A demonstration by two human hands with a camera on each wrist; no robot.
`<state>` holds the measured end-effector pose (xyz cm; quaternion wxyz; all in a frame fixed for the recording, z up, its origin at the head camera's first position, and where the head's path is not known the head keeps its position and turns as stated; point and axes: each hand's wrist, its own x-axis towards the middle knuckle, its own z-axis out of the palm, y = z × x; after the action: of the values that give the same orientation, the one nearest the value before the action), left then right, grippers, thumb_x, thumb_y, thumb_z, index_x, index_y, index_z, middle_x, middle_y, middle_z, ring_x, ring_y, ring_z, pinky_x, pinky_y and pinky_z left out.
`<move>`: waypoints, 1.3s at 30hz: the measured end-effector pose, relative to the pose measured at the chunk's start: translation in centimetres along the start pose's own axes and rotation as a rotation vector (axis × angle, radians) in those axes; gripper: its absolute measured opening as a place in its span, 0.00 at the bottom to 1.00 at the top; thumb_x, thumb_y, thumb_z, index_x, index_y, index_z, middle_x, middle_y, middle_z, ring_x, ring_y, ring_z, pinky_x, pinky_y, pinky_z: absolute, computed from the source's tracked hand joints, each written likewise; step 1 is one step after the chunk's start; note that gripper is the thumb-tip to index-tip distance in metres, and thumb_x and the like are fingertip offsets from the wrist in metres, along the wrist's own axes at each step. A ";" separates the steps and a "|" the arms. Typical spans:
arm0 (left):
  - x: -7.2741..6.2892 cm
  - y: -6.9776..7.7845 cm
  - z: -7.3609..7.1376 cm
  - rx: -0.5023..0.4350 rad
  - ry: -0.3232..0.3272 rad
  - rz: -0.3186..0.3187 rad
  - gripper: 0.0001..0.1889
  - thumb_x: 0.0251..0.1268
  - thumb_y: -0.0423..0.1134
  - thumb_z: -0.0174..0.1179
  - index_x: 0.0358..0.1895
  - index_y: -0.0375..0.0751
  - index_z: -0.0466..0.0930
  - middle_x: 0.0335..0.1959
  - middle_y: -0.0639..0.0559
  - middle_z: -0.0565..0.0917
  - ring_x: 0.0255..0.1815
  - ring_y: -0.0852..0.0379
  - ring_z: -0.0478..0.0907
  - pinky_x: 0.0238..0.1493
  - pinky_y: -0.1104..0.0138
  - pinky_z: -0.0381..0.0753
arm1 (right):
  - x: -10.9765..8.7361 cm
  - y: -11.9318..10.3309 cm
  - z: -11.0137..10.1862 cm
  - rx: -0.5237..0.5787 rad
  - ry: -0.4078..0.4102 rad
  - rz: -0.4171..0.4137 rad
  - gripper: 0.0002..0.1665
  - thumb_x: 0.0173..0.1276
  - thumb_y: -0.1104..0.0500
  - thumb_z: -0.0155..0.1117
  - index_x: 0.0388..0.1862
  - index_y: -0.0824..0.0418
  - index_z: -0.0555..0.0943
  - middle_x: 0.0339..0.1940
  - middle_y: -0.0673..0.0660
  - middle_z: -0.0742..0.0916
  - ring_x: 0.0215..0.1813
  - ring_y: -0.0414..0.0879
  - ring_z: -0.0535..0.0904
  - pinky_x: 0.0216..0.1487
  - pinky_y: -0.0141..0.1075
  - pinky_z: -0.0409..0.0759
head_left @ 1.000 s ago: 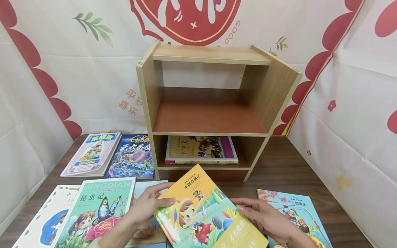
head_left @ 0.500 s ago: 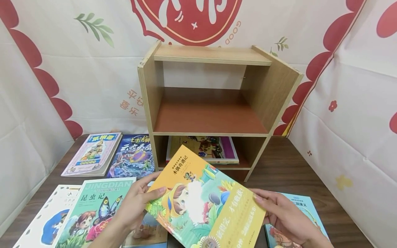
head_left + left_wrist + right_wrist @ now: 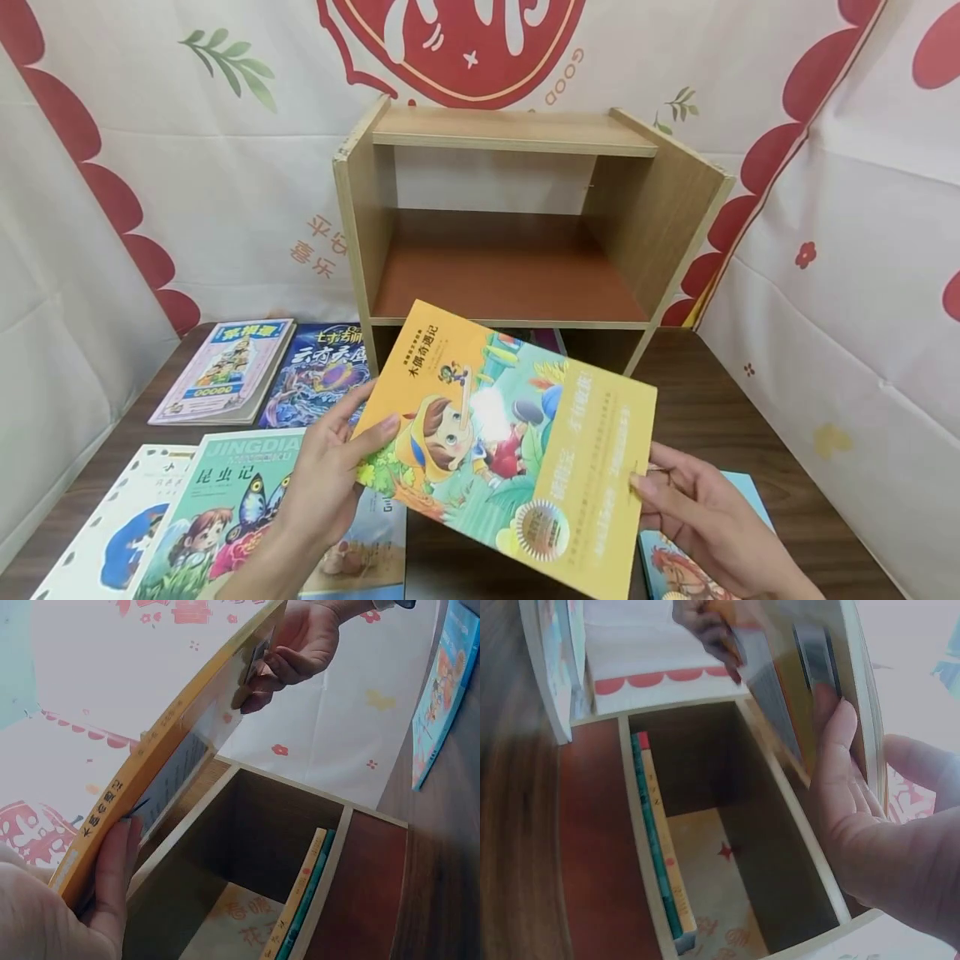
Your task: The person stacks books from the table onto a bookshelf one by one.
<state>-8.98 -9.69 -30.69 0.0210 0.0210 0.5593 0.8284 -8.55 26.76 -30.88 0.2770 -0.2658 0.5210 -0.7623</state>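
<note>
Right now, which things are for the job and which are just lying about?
Probably for the job:
orange-and-yellow book, held by left hand and right hand
wooden shelf behind it
two shelved books

Lying about, it seems:
pink book
dark-blue book
green book
white book
light-blue book
brown-and-blue book

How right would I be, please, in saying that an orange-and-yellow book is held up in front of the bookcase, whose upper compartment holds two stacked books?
One detail is wrong: the two stacked books lie in the lower compartment, as the left wrist view shows. The orange-and-yellow book is held up in front of the bookcase.
</note>
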 end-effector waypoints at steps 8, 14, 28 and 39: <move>0.5 0.8 1.2 -0.021 0.057 0.047 0.24 0.71 0.29 0.52 0.68 0.43 0.64 0.58 0.37 0.75 0.46 0.44 0.82 0.44 0.54 0.82 | 0.6 -1.0 1.5 -0.011 0.018 -0.095 0.33 0.75 0.75 0.26 0.76 0.59 0.45 0.58 0.74 0.76 0.54 0.62 0.79 0.50 0.51 0.79; 0.9 1.5 2.3 -0.046 0.132 0.077 0.24 0.71 0.28 0.51 0.69 0.42 0.64 0.59 0.42 0.76 0.50 0.47 0.81 0.46 0.57 0.81 | 1.3 -1.4 1.8 0.041 -0.012 -0.230 0.40 0.71 0.81 0.25 0.78 0.57 0.39 0.64 0.74 0.72 0.61 0.62 0.73 0.57 0.50 0.75; 2.0 1.8 4.1 -0.044 0.138 0.185 0.26 0.72 0.29 0.50 0.71 0.35 0.59 0.65 0.44 0.70 0.58 0.54 0.75 0.50 0.62 0.79 | 2.3 -1.9 1.5 -0.130 0.189 -0.310 0.38 0.71 0.80 0.33 0.78 0.63 0.44 0.70 0.67 0.68 0.60 0.52 0.76 0.55 0.40 0.77; 2.4 2.7 3.3 0.115 -0.076 0.185 0.47 0.58 0.28 0.66 0.76 0.45 0.45 0.66 0.47 0.68 0.59 0.51 0.74 0.54 0.64 0.77 | 3.8 -1.6 1.1 -0.254 0.393 -0.435 0.28 0.75 0.74 0.39 0.73 0.72 0.55 0.70 0.61 0.70 0.58 0.46 0.77 0.51 0.38 0.79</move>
<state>-11.19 -7.48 -26.93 -0.0357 0.1049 0.6004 0.7920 -10.67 23.87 -28.60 -0.0340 -0.2513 0.5865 -0.7693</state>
